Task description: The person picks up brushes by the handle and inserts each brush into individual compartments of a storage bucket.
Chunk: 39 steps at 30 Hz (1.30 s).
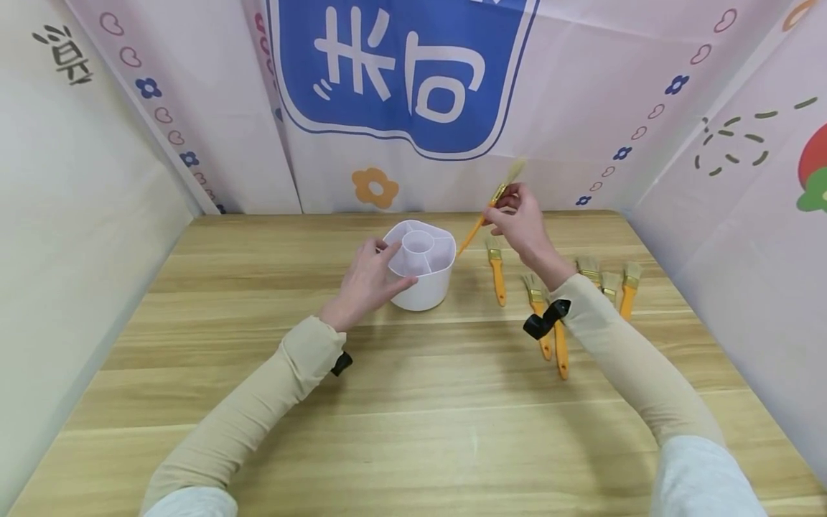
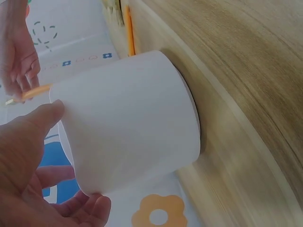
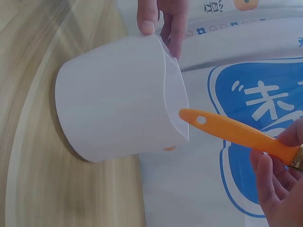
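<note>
A white round desk organizer (image 1: 421, 294), split into compartments around a central ring, stands upright on the table. My left hand (image 1: 368, 278) holds it at the rim, thumb on the near side and fingers spread toward the left and far side. To its right, my right hand (image 1: 520, 224) pinches a paintbrush (image 3: 232, 131) near its metal band, bristles up and orange handle slanting down. The handle's end, with its hanging hole, is right by the organizer's rim in the right wrist view.
A single paintbrush (image 1: 497, 276) lies just right of the organizer. Several more brushes (image 1: 538, 310) lie farther right, some partly hidden under my right forearm. A printed cloth wall (image 1: 555, 143) rises behind the wooden table (image 1: 413, 431), with white side walls left and right.
</note>
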Tool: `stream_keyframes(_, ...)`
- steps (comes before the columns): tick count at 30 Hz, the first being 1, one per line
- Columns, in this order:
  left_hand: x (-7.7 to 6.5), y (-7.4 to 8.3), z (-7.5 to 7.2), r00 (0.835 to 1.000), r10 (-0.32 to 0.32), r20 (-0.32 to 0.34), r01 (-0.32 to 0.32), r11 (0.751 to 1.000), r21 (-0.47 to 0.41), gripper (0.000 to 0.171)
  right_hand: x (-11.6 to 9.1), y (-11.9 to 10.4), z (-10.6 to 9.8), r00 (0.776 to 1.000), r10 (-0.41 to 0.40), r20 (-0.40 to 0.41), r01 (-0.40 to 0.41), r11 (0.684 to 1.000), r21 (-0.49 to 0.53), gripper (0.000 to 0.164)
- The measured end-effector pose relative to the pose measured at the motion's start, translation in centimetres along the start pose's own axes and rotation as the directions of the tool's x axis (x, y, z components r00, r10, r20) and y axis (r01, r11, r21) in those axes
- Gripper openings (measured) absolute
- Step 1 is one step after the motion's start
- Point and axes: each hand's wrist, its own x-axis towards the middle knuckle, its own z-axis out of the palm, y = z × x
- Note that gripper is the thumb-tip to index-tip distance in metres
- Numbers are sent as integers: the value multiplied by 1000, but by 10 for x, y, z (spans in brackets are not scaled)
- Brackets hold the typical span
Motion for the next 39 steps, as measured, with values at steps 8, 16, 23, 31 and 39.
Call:
stream_keyframes(8, 1, 0, 0, 1000, 7, 6, -7, 1000, 23, 67, 2, -5, 20, 998, -66, -13, 65, 997, -38, 35)
stream_keyframes(16, 2, -1, -1, 1000, 22, -6, -22, 999, 26, 68, 4, 0, 40, 991, -136, 5, 136, 981, -142, 33)
stream_keyframes(23, 2, -2, -1, 1000, 29, -7, -29, 999, 32, 68, 4, 8, 50, 981, -190, 41, 194, 952, -237, 33)
stream_keyframes(31, 2, -2, -1, 999, 41, -12, -41, 999, 19, 69, 1, 16, 60, 974, -197, 110, 223, 910, -350, 33)
stream_keyframes(39, 2, -3, 0, 999, 39, -10, -39, 999, 21, 68, -2, 24, 67, 965, -222, 143, 261, 875, -407, 32)
